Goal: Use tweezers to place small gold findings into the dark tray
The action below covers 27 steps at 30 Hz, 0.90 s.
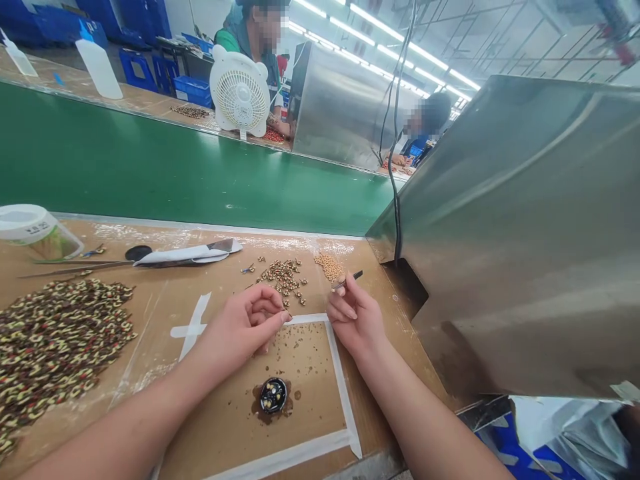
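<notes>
My left hand (255,317) is closed, thumb and forefinger pinching a small dark piece (287,311) whose details are too small to tell. My right hand (356,310) grips a slim metal tool with a black end (356,275). Just beyond that hand lies a heap of tiny tan beads (327,265). Past the left fingertips is a loose group of small dark-and-cream pieces (283,273). Nearer to me, a small round black cap (273,395) holds dark glossy liquid and several tan bits, with brown stains around it.
A large pile of dark, cream and red pieces (65,347) covers the left. Behind it are a clear tub (37,233) and a white-wrapped blade-like item (185,255). A metal housing (515,247) stands right. Across the green belt (175,173), a fan (240,93) and two people.
</notes>
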Each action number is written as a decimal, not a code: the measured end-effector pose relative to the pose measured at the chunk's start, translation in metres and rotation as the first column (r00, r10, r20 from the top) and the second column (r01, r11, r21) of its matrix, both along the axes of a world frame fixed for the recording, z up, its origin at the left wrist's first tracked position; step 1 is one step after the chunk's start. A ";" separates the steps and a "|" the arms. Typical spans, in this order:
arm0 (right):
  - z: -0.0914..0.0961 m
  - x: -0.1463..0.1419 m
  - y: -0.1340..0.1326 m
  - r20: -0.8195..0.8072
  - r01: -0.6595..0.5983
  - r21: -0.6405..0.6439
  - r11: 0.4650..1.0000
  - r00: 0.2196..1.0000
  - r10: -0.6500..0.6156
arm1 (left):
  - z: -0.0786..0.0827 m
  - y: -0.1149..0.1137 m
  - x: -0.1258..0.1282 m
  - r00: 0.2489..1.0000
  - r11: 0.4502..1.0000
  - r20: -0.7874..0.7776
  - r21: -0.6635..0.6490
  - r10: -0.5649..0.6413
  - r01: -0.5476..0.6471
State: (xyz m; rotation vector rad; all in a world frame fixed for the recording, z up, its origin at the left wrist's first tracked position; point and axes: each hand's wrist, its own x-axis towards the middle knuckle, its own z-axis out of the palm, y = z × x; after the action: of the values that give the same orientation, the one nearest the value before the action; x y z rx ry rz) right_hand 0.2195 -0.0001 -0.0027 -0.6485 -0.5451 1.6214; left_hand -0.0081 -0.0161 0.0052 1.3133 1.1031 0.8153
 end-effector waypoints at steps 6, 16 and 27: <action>0.003 0.000 0.000 -0.060 -0.021 -0.015 1.000 0.998 0.020 | 0.005 -0.002 0.002 0.998 0.999 -0.065 0.040 0.009 -0.006; 0.004 -0.016 -0.010 0.350 0.107 0.194 0.975 0.921 -0.171 | -0.001 0.002 0.000 0.997 0.997 0.072 -0.070 -0.004 0.009; 0.007 -0.027 -0.012 0.528 0.047 0.220 0.974 0.834 -0.159 | 0.003 0.000 0.004 0.997 0.997 -0.035 -0.032 -0.069 0.068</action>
State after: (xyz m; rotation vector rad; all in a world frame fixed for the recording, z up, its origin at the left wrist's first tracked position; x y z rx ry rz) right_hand 0.1923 -0.0125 0.0041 -0.9774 -1.0566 1.2461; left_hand -0.0046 -0.0162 0.0085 1.3371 1.0890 0.7244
